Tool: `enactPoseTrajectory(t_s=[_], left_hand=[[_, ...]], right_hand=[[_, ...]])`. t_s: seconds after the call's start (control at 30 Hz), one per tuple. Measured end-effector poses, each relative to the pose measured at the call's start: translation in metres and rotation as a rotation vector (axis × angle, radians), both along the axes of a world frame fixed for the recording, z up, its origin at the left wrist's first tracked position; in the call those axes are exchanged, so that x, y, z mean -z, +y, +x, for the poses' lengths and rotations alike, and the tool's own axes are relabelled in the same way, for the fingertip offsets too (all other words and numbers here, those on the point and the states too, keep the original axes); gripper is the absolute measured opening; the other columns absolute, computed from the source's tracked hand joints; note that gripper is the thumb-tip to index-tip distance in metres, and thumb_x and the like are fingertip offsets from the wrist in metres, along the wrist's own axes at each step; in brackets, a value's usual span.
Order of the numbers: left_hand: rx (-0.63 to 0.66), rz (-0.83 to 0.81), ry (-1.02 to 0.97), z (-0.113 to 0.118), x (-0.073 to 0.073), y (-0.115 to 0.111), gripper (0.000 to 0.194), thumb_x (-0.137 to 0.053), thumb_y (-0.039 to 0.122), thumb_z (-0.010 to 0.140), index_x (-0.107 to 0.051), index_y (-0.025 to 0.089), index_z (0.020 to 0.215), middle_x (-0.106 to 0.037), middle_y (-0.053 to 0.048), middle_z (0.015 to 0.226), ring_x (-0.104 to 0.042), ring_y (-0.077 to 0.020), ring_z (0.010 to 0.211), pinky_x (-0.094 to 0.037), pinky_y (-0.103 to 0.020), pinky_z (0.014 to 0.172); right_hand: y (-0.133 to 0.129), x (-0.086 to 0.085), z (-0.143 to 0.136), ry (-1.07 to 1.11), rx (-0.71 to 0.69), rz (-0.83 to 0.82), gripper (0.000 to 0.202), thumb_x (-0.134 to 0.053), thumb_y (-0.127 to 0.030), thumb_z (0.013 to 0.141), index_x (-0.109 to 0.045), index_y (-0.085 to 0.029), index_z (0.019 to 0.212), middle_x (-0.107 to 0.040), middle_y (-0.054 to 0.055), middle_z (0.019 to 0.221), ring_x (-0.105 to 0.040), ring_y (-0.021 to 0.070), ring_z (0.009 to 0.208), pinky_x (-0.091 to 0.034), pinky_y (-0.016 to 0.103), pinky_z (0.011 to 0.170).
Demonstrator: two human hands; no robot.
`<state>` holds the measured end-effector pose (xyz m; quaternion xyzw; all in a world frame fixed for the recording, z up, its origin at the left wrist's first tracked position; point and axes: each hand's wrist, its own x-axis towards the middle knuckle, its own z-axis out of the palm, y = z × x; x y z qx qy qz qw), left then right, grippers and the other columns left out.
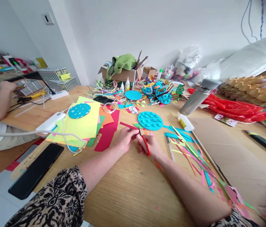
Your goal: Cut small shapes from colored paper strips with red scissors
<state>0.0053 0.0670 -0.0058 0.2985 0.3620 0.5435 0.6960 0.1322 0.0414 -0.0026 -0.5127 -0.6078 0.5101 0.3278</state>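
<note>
Two hands meet above the middle of the table (114,195). L hand (126,138) pinches a thin dark red strip (128,125) betw. thumb and fingertips, prob. so it can't slip; the strip's free end sticks out twd. the far left. R hand (150,145) is closed round the red handles of the scissors (146,145), blades pointing away from the body and right by L fingertips; that close grip likely gives good control, w/ the tips in plain view. Can't tell if the blades touch the strip.

Just beyond the hands lies a blue scalloped oval (150,120), flat and within easy reach. Twd. the left edge, a yellow sheet (83,126) tops a paper stack, w/ a speckled blue oval (79,111) on it, prob. there b/c the pale sheet shows it up well. Black phone (36,171) rests at the near left corner, apart from the paper. R of the hands, a pen (170,149) and loose colored strips (189,154) trail twd. the near right corner, maybe put aside to leave elbow room. Glue bottle (186,122) lies on its side by the cardboard sheet (236,148), which covers much of the right side.
</note>
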Motion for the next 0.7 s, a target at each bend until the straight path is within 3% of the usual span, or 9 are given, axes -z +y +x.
enactPoseTrajectory(t_s=[0.7], left_hand=[[-0.005, 0.047, 0.030, -0.0021, 0.0036, 0.0032, 0.018, -0.074, 0.023, 0.059, -0.059, 0.013, 0.057, -0.061, -0.001, 0.058, -0.055, -0.0106, 0.057, -0.042, -0.025, 0.062]], right_hand=[[0.0004, -0.0010, 0.0017, 0.015, -0.001, -0.033, 0.054, -0.054, -0.069, 0.074, -0.047, -0.018, 0.058, -0.052, -0.002, 0.042, -0.048, 0.0097, 0.034, -0.032, 0.019, 0.034]])
